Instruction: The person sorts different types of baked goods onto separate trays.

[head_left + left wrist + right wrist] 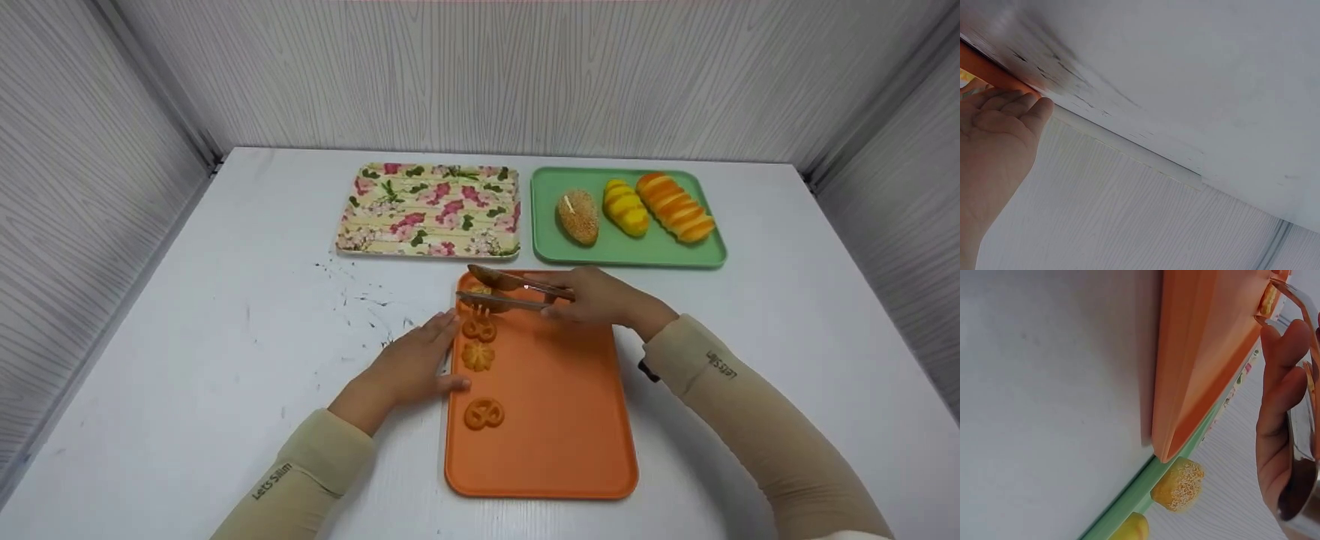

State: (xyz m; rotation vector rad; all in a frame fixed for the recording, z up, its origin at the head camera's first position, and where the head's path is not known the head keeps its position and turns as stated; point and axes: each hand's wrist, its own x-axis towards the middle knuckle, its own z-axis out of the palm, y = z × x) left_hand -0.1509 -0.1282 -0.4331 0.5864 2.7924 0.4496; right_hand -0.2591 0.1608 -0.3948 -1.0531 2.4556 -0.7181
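My right hand (596, 296) grips metal tongs (504, 280) over the far left corner of an orange tray (555, 420). The tong tips spread on either side of a small golden cookie (480, 289), partly hidden by them; the right wrist view also has this cookie (1268, 299) between the tips. Down the tray's left side lie a pretzel-shaped cookie (479, 328), a flower-shaped cookie (478, 356) and, past a gap, another pretzel-shaped cookie (484, 413). With fingers extended, my left hand (412, 364) rests along the tray's left edge, its thumb over the rim.
Behind the orange tray, a floral tray (431, 210) lies at the left. Beside it, a green tray (630, 257) holds a seeded bun (577, 217), a yellow bread roll (625, 208) and a long orange loaf (675, 208). Pale panels (495, 75) enclose the white table (225, 322).
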